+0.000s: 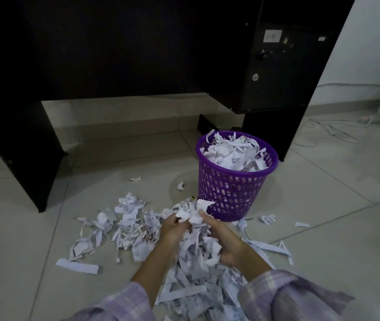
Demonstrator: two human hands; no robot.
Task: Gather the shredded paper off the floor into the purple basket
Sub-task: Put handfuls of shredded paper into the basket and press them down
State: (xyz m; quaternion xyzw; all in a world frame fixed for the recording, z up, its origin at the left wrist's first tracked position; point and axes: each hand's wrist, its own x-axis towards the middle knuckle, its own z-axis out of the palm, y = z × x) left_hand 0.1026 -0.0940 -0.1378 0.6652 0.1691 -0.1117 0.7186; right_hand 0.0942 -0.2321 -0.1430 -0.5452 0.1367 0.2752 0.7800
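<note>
On the tiled floor (323, 205) just near the purple basket (233, 193), both hands, left (172, 230) and right (221, 239), clutch a bundle of shredded paper (193, 274), light, loose strips best scooped from underneath.

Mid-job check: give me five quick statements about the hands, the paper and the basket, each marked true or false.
1. Both hands, left and right, grip one bundle of shredded paper. True.
2. The purple basket is empty. False: paper fills it to about the rim.
3. The basket lies tipped on its side. False: it stands upright on the floor.
4. Loose paper still lies on the floor left of the hands. True.
5. The basket stands left of the hands. False: it stands beyond them, slightly to the right, by the dark desk.
</note>
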